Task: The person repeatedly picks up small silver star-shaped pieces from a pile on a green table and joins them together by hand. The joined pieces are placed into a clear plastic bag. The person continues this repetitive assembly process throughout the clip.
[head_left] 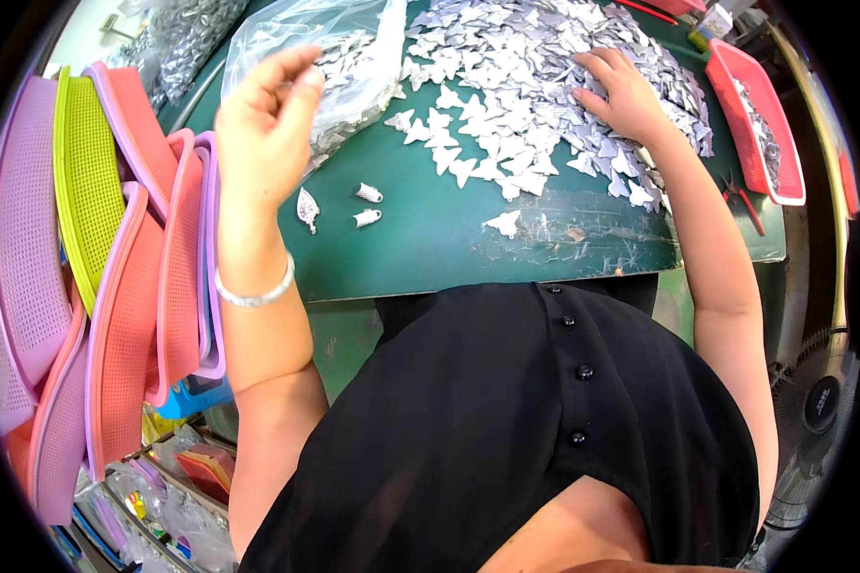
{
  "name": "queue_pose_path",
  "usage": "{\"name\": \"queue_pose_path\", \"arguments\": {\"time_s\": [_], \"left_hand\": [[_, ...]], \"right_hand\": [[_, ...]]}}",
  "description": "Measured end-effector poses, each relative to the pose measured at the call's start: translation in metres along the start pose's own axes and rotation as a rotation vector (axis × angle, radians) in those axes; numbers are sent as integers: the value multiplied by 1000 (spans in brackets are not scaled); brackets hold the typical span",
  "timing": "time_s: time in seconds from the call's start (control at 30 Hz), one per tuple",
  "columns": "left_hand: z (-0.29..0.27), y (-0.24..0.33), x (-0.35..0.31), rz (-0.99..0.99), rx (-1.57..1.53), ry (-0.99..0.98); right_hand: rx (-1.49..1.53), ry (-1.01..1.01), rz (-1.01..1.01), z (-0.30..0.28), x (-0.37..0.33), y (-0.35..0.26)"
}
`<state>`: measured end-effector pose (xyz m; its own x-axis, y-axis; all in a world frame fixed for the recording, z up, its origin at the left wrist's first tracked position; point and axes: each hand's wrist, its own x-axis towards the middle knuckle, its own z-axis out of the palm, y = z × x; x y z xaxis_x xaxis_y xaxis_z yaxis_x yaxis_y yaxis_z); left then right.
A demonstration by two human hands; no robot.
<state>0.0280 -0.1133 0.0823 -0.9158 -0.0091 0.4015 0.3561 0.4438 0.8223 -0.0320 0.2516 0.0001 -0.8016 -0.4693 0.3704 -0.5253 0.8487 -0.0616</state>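
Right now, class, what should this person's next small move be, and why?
Probably curl the fingers of the right hand to gather a few loose silver pieces: that hand is already on the spread pile with its thumb apart from the fingers, while the left hand is by the clear plastic bag, where similar pieces show.

Bright light whitens the heap of silvery, butterfly-shaped pieces (535, 72) and glints on the clear plastic bag (377, 33). Fisheye distortion bows the lilac perforated plastic basket (31, 210); the corners fall black.
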Motion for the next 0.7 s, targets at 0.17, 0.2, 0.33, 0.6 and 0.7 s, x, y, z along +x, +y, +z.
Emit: {"name": "queue_pose_path", "arguments": {"time_s": [0.17, 0.2, 0.33, 0.6, 0.7], "left_hand": [[-3, -21, -57, -170, 221, -274], [-4, -20, -62, -92, 370, -373], [11, -23, -82, 56, 546, -461], [11, -26, -88, -4, 627, -408], [15, -14, -83, 40, 555, -347]], "right_hand": [[-43, -36, -74, -2, 7, 5], [-56, -58, -70, -1, 8, 6], [-168, -85, -7, 1, 12, 2], [-115, -10, -21, 3, 8, -4], [-109, -17, -12, 2, 8, -7]]}}
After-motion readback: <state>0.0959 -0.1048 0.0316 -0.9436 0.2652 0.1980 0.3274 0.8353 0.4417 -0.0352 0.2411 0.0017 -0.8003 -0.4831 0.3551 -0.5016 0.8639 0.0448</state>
